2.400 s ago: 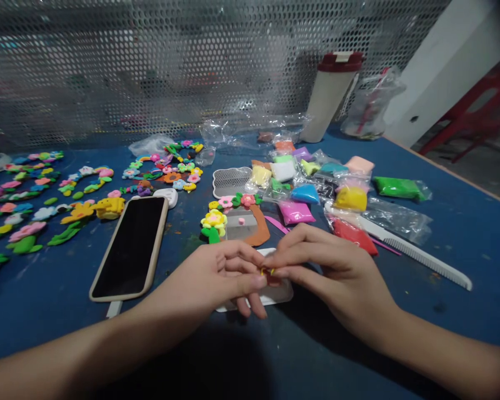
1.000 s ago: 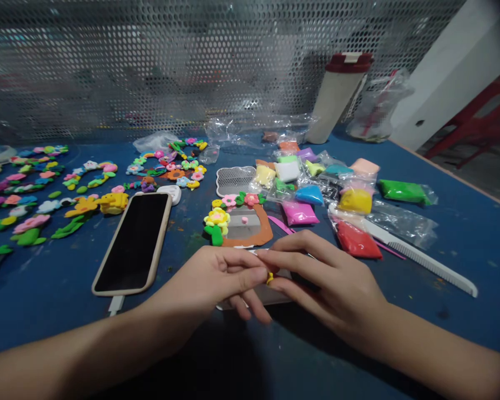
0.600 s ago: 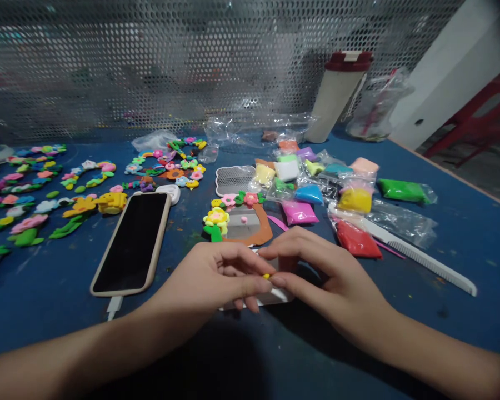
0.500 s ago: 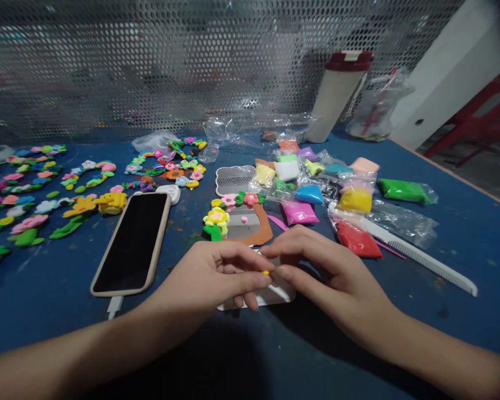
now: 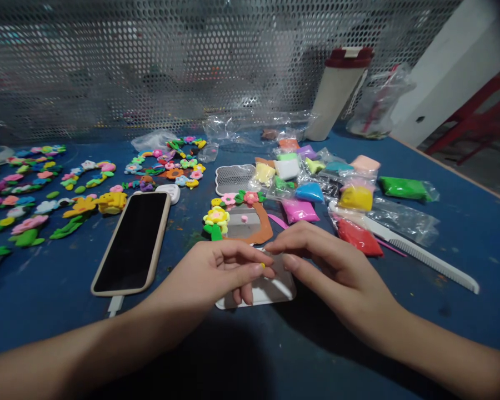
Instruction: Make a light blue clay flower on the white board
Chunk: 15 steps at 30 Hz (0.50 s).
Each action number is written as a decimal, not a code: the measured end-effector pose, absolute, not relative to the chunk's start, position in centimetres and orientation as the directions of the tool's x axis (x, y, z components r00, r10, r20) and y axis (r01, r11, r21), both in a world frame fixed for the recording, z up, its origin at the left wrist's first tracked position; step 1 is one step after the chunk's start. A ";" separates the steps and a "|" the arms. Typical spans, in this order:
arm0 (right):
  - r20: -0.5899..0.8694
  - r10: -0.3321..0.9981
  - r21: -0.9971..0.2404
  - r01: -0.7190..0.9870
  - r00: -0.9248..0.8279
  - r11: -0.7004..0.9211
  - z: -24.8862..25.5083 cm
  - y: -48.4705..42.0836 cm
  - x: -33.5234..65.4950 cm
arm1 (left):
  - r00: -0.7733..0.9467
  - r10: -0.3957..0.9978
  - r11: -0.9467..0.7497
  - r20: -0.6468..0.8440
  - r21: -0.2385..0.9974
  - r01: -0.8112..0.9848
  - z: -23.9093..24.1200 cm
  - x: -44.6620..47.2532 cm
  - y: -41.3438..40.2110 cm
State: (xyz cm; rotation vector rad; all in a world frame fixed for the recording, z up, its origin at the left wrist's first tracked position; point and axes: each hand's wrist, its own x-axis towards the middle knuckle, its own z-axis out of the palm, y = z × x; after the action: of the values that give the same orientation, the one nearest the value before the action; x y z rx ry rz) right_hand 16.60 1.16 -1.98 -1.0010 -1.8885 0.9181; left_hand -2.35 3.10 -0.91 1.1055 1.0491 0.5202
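Observation:
My left hand (image 5: pixel 214 275) pinches a tiny yellow clay bit (image 5: pixel 262 265) between thumb and fingertips. My right hand (image 5: pixel 329 272) hovers just right of it, fingers curled, its tips a short way off the clay. Both hands hang over a small white plastic plate (image 5: pixel 266 291) on the blue table (image 5: pixel 45 300). Just behind them lies a small mirror with a brown clay frame (image 5: pixel 250 222), trimmed with a yellow flower (image 5: pixel 215 218) and pink flowers.
A phone (image 5: pixel 132 241) lies to the left. Many clay flower pieces (image 5: pixel 83 206) cover the left side. Bags of coloured clay (image 5: pixel 352 199) and a white comb (image 5: pixel 425 255) lie to the right. A red-lidded bottle (image 5: pixel 337 91) stands by the perforated metal wall.
The two hands worked the yellow bit together; now my right fingers have drawn slightly off it and the bit stays in my left pinch. Both hands have drifted a little farther from me.

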 end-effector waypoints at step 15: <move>0.293 0.884 -0.868 0.285 -0.365 0.406 -2.2 1.2 16.7 | 0.464 0.791 0.386 -0.400 0.913 0.128 -1.1 -2.4 2.9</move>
State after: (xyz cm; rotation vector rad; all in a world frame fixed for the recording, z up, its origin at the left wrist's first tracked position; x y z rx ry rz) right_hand 16.73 1.19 -2.19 -1.0033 -1.8631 0.9454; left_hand -2.35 2.91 -1.10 1.1162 1.0257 0.5323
